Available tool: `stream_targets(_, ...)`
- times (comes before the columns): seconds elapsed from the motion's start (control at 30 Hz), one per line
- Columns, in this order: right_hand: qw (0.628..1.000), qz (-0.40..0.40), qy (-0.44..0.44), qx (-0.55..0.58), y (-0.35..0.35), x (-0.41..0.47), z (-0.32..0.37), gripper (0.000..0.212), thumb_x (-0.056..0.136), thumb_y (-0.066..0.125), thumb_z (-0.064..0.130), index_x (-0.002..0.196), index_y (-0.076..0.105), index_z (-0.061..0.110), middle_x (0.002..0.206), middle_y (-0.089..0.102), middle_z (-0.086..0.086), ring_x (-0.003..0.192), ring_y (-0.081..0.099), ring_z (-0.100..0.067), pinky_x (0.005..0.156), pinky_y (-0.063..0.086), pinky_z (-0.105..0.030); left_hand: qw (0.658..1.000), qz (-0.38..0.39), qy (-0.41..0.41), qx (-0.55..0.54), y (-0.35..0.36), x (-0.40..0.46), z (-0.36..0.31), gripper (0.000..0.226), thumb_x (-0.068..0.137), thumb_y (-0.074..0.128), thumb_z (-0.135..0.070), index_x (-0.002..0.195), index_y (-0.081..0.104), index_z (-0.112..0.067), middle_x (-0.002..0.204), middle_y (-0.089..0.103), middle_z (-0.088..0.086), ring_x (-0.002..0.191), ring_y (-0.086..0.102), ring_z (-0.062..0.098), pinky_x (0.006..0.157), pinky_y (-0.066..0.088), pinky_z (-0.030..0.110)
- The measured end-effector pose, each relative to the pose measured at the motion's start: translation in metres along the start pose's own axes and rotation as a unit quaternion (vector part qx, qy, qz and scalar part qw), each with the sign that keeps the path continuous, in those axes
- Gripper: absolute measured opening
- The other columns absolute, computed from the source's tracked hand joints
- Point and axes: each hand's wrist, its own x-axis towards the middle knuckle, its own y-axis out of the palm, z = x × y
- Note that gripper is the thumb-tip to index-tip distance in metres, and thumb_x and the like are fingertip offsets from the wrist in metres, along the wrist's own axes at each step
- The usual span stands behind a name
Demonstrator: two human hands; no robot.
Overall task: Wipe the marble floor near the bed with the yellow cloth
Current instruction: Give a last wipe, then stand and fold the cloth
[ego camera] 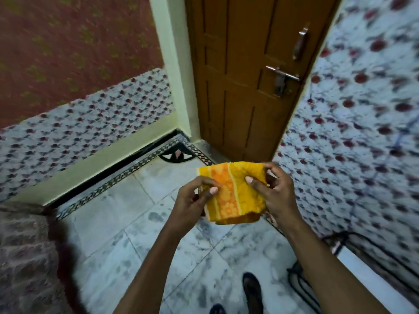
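1. While you stand on the marble floor point(127, 241) facing the wooden door point(244, 75), your left hand point(192, 200) pinches the left edge of the yellow cloth point(233, 191), thumb on top and fingers curled behind it.
2. Your right hand point(276, 196) pinches the cloth's right edge the same way, so the cloth hangs folded between both hands, up in the air in front of the door and well above the floor.
3. No wiping looks begun yet; the cloth has not touched the marble.
4. The bed point(25, 257), under a patterned cover, sits left of the door, at the frame's lower left. Wipe too close to the door and you miss the patch beside the bed.
5. A loose pinch could let one edge slip as you bend, and the cloth would unfold and drag unevenly.
6. The wire rack point(340, 252) stands right of the door, near your feet; crouching carelessly could knock it.
7. Dark smudges mark the marble, so a bunched cloth may only smear them.
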Motion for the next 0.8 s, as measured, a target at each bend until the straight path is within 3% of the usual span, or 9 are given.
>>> stream_targets(0.1, 0.997, -0.038, 0.018, -0.057, -0.043, -0.021, -0.009, 0.027, 0.094, 0.078, 0.022, 0.116, 0.064, 0.030, 0.116, 0.072, 0.007, 0.111, 0.069, -0.014, 0.094, 0.060, -0.046, 0.996, 0.076, -0.033, -0.036, 0.039, 0.000, 0.000, 0.027, 0.096, 0.073, -0.012, 0.124, 0.072, -0.016, 0.134, 0.066, -0.007, 0.118, 0.068, 0.011, 0.074, 0.063, 0.031)
stream_targets(0.17, 0.994, -0.044, 0.041, -0.087, -0.070, -0.035, -0.015, 0.038, 0.097, 0.074, 0.040, 0.130, 0.060, 0.027, 0.132, 0.066, 0.000, 0.123, 0.064, -0.023, 0.101, 0.057, -0.053, 0.992, 0.114, -0.030, -0.039, 0.064, -0.003, 0.003, 0.041, 0.093, 0.078, -0.011, 0.131, 0.069, -0.020, 0.143, 0.061, -0.005, 0.125, 0.064, 0.011, 0.085, 0.064, 0.033)
stream_targets(0.23, 0.992, -0.059, 0.078, -0.079, -0.100, -0.053, -0.018, 0.047, 0.094, 0.071, 0.055, 0.132, 0.059, 0.030, 0.135, 0.064, 0.002, 0.126, 0.063, -0.024, 0.101, 0.057, -0.054, 0.986, 0.159, -0.034, -0.041, 0.093, -0.008, 0.006, 0.051, 0.090, 0.081, -0.013, 0.137, 0.065, -0.025, 0.147, 0.058, -0.007, 0.130, 0.061, 0.010, 0.092, 0.062, 0.032)
stream_targets(0.27, 0.991, -0.069, 0.085, -0.070, -0.116, -0.062, -0.019, 0.041, 0.094, 0.073, 0.054, 0.128, 0.061, 0.034, 0.132, 0.066, 0.005, 0.123, 0.064, -0.022, 0.100, 0.058, -0.052, 0.982, 0.181, -0.036, -0.039, 0.109, -0.011, 0.007, 0.055, 0.090, 0.081, -0.013, 0.139, 0.063, -0.028, 0.148, 0.056, -0.010, 0.132, 0.059, 0.008, 0.094, 0.061, 0.030)
stream_targets(0.33, 0.991, -0.083, 0.101, -0.032, -0.144, -0.078, -0.022, 0.031, 0.093, 0.078, 0.034, 0.119, 0.061, 0.041, 0.124, 0.068, 0.013, 0.116, 0.066, -0.017, 0.093, 0.061, -0.043, 0.975, 0.218, -0.038, -0.026, 0.135, -0.015, 0.008, 0.060, 0.090, 0.082, -0.013, 0.142, 0.059, -0.034, 0.148, 0.053, -0.018, 0.130, 0.056, -0.004, 0.093, 0.057, 0.021)
stream_targets(0.43, 0.984, -0.102, 0.144, -0.024, -0.196, -0.105, -0.030, 0.062, 0.081, 0.090, 0.017, 0.124, 0.058, 0.048, 0.136, 0.066, 0.006, 0.122, 0.065, -0.022, 0.095, 0.060, -0.050, 0.965, 0.259, -0.045, -0.011, 0.184, -0.023, 0.011, 0.064, 0.089, 0.081, -0.009, 0.141, 0.057, -0.038, 0.148, 0.049, -0.025, 0.124, 0.053, -0.017, 0.091, 0.054, 0.014)
stream_targets(0.53, 0.978, -0.136, 0.157, -0.004, -0.240, -0.126, -0.041, 0.069, 0.079, 0.090, 0.010, 0.134, 0.058, 0.039, 0.135, 0.068, -0.002, 0.122, 0.067, -0.027, 0.096, 0.060, -0.056, 0.959, 0.278, -0.053, 0.000, 0.233, -0.030, 0.019, 0.067, 0.089, 0.082, -0.007, 0.141, 0.057, -0.040, 0.149, 0.049, -0.023, 0.125, 0.052, -0.018, 0.092, 0.053, 0.012)
stream_targets(0.63, 0.975, -0.152, 0.162, 0.021, -0.286, -0.139, -0.051, 0.067, 0.082, 0.086, 0.003, 0.138, 0.058, 0.029, 0.129, 0.071, 0.002, 0.117, 0.069, -0.021, 0.095, 0.061, -0.053, 0.964, 0.260, -0.057, -0.007, 0.286, -0.039, 0.026, 0.064, 0.086, 0.085, -0.006, 0.137, 0.063, -0.038, 0.147, 0.055, -0.022, 0.129, 0.053, -0.011, 0.096, 0.055, 0.018)
stream_targets(0.8, 0.970, -0.152, 0.184, 0.048, -0.370, -0.152, -0.087, 0.048, 0.082, 0.083, -0.004, 0.111, 0.069, 0.031, 0.109, 0.077, 0.005, 0.105, 0.074, -0.025, 0.090, 0.061, -0.055, 0.979, 0.190, -0.071, 0.008, 0.379, -0.059, 0.049, 0.048, 0.080, 0.089, -0.007, 0.122, 0.076, -0.028, 0.133, 0.066, -0.015, 0.128, 0.060, 0.003, 0.106, 0.058, 0.043)
